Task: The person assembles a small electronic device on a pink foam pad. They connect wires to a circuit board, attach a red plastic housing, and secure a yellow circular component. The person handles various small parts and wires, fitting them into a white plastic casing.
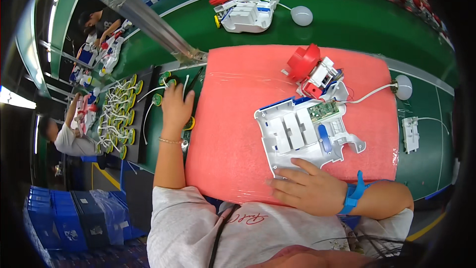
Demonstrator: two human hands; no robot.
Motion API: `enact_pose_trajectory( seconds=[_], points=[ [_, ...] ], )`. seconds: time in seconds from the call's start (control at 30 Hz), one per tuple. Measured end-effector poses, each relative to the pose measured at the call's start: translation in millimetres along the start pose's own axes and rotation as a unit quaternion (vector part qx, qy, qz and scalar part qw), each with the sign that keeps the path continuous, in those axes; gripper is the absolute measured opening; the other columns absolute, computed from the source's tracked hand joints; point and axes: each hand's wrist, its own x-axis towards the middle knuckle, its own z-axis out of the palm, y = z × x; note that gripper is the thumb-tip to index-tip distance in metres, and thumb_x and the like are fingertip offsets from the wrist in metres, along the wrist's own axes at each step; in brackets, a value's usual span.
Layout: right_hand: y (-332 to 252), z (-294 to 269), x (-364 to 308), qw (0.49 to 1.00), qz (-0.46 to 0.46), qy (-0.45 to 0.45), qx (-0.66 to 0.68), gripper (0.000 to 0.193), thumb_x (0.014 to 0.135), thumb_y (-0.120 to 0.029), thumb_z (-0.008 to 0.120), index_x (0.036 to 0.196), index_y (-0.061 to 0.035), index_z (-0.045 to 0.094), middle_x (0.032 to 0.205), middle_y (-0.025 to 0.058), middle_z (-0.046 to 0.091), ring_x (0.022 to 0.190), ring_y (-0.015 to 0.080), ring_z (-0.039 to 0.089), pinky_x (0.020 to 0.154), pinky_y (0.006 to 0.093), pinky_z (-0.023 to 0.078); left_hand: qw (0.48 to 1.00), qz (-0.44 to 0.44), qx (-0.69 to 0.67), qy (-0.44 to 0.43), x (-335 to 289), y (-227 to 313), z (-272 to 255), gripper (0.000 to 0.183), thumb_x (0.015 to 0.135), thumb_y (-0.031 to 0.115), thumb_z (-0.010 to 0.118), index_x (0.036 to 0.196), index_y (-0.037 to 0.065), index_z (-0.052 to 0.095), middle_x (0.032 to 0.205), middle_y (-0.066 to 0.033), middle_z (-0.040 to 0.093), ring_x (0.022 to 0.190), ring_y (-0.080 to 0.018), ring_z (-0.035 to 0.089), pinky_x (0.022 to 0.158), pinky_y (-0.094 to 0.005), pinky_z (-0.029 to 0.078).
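On a pink foam pad [228,119] lies an open white plastic housing half [277,141]. It carries a green circuit board [323,111], a blue oval piece [325,138] and a red round part [303,63] at its far end. A white cable runs from it to a white dome [404,88] at the right. My right hand [310,188] rests with spread fingers at the housing's near edge, gripping nothing. Left of the pad, my left hand [176,106] reaches out with fingers apart, its fingertips beside small round green boards [157,100] with white wires.
Several round wired boards [119,114] cover a dark tray at the left. A metal post [148,25] rises beyond it. Another white housing [250,15] sits on the green belt ahead. A small white part [410,134] lies at the right. Two people work at far left, near blue crates [67,218].
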Motion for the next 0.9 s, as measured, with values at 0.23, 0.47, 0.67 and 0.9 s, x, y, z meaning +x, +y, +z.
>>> enact_pose_trajectory(
  seconds=[0.23,0.47,0.67,0.9],
  points=[
    [-1,-7,-2,1.0,0.016,0.015,0.014,0.025,0.075,-0.016,0.05,0.098,-0.007,0.053,0.112,0.0052,0.05,0.109,0.02,0.042,0.093,0.039,0.033,0.993,-0.038,-0.113,0.021,2,9,2,0.018,0.076,0.017,0.056,0.082,0.001,0.06,0.106,-0.0162,0.055,0.107,-0.0349,0.045,0.09,-0.0461,0.033],
    [3,-16,-2,0.998,0.023,0.053,0.036,0.022,0.074,-0.014,0.051,0.094,-0.0078,0.053,0.109,0.0042,0.051,0.107,0.0191,0.044,0.091,0.0357,0.034,0.969,-0.01,-0.226,0.1,10,31,-35,0.019,0.079,0.019,0.057,0.084,0.001,0.061,0.08,-0.0116,0.06,0.082,-0.0261,0.056,0.077,-0.0372,0.041],
    [3,-11,-3,0.998,0.007,0.058,0.033,0.022,0.073,-0.014,0.052,0.094,-0.0078,0.054,0.107,0.0043,0.051,0.104,0.0187,0.045,0.088,0.0349,0.036,0.901,-0.079,-0.426,0.029,15,50,-44,0.02,0.082,0.017,0.056,0.089,-0.002,0.059,0.07,-0.002,0.057,0.06,-0.0077,0.052,0.054,-0.0206,0.042],
    [27,-35,-17,0.98,0.055,0.192,0.017,0.034,0.066,-0.008,0.057,0.1,-0.0061,0.055,0.086,0.0039,0.053,0.078,0.0207,0.05,0.065,0.0333,0.039,0.837,-0.026,-0.524,-0.153,1,112,-95,0.01,0.079,0.008,0.057,0.085,0.0,0.06,0.061,-0.0009,0.052,0.05,-0.0081,0.049,0.046,-0.0219,0.04]
  ],
)
